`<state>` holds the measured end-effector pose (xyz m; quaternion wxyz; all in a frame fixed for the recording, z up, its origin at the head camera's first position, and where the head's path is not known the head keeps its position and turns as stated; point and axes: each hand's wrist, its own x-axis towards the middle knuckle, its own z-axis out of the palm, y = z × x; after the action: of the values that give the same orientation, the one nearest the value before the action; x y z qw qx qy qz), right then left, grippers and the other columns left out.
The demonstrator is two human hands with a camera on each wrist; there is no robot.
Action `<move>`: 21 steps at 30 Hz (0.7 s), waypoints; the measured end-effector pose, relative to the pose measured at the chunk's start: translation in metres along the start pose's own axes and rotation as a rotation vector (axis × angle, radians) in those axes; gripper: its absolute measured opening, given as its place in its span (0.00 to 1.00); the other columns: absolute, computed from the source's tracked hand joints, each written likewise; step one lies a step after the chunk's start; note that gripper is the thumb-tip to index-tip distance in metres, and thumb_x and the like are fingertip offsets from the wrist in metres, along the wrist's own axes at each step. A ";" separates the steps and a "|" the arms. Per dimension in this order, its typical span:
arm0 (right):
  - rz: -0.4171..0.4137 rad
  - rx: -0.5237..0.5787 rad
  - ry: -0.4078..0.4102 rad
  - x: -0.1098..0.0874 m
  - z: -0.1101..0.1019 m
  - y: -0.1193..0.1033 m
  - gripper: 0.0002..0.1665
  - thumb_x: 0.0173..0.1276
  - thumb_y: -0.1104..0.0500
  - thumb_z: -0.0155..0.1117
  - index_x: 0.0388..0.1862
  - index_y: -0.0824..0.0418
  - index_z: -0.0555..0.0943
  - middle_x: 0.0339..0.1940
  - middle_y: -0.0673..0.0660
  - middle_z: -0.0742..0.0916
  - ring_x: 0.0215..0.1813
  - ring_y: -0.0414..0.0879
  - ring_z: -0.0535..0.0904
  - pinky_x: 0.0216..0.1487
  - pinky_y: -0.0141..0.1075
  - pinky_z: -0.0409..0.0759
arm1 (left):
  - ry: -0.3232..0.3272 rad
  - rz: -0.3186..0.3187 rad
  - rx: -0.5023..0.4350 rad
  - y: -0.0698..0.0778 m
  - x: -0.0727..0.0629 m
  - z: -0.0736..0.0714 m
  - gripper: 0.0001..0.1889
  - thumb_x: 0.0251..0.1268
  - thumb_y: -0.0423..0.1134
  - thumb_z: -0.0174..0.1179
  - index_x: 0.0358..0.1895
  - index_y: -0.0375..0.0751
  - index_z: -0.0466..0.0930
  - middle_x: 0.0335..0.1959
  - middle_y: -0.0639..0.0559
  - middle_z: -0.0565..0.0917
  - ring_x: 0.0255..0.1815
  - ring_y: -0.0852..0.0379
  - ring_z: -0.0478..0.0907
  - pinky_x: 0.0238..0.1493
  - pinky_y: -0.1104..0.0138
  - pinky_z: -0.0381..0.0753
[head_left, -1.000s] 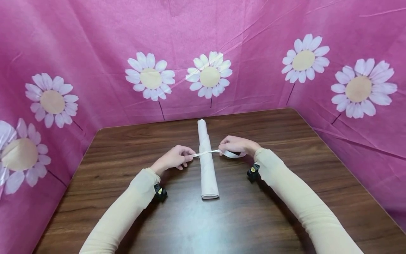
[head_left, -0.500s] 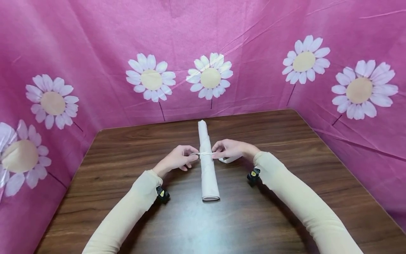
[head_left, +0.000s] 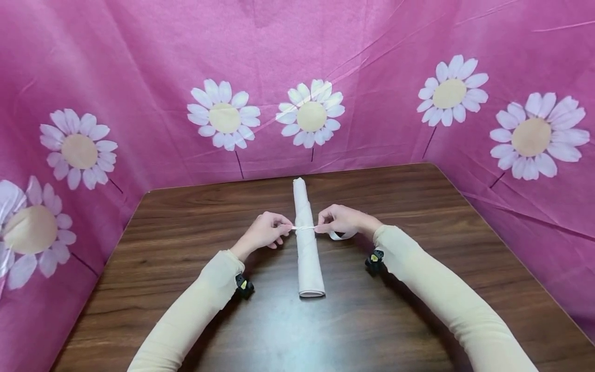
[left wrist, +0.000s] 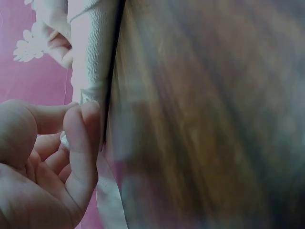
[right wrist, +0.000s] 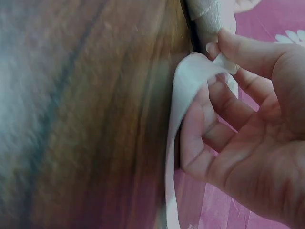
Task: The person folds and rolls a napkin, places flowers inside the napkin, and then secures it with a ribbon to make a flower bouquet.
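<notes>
A white rolled cloth lies lengthwise on the table, with a narrow white ribbon crossing its middle. On the left of the roll, my left hand pinches one side of the ribbon between thumb and finger. My right hand pinches the other side close to the roll's right edge. The stretch between both hands looks taut. In the right wrist view a loose length of ribbon loops over the fingers and hangs down. A ribbon tail trails below my left hand in the left wrist view.
The dark wood-grain table spreads around the roll. A pink cloth backdrop with printed daisies stands along its back and sides. A small black camera sits at each wrist, such as the right one.
Both hands have moved closer to the roll than a second ago. The ribbon slackened half a second ago and is now drawn straight, its crossing tighter against the cloth.
</notes>
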<state>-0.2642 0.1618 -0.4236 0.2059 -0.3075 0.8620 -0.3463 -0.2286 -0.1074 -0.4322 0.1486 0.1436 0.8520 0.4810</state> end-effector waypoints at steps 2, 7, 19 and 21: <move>0.021 0.046 -0.034 0.000 -0.003 0.001 0.15 0.71 0.56 0.69 0.26 0.63 0.82 0.19 0.46 0.78 0.26 0.39 0.71 0.31 0.32 0.68 | -0.008 -0.021 0.000 -0.001 0.000 -0.002 0.08 0.74 0.37 0.62 0.45 0.38 0.87 0.31 0.47 0.85 0.23 0.55 0.82 0.22 0.62 0.84; 0.066 0.120 -0.118 -0.002 -0.010 0.003 0.16 0.70 0.56 0.69 0.25 0.62 0.80 0.20 0.48 0.77 0.27 0.40 0.70 0.32 0.32 0.67 | -0.038 -0.068 0.005 -0.003 0.003 -0.004 0.07 0.75 0.36 0.60 0.44 0.37 0.86 0.29 0.49 0.83 0.22 0.56 0.80 0.21 0.64 0.83; 0.093 0.132 -0.185 -0.002 -0.011 0.003 0.13 0.69 0.55 0.70 0.28 0.61 0.82 0.22 0.48 0.78 0.29 0.41 0.70 0.34 0.33 0.69 | -0.052 -0.054 0.074 0.000 0.002 -0.001 0.05 0.74 0.35 0.60 0.44 0.40 0.85 0.23 0.47 0.81 0.19 0.57 0.78 0.19 0.66 0.81; 0.074 0.096 -0.203 0.000 -0.010 0.001 0.11 0.70 0.53 0.69 0.33 0.60 0.85 0.25 0.48 0.81 0.31 0.41 0.73 0.36 0.33 0.70 | -0.083 -0.039 0.110 0.005 -0.001 0.001 0.07 0.74 0.41 0.61 0.46 0.42 0.84 0.23 0.46 0.81 0.20 0.56 0.79 0.19 0.64 0.82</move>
<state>-0.2704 0.1666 -0.4173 0.3193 -0.2988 0.8300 -0.3462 -0.2273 -0.1048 -0.4284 0.1849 0.1549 0.8729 0.4241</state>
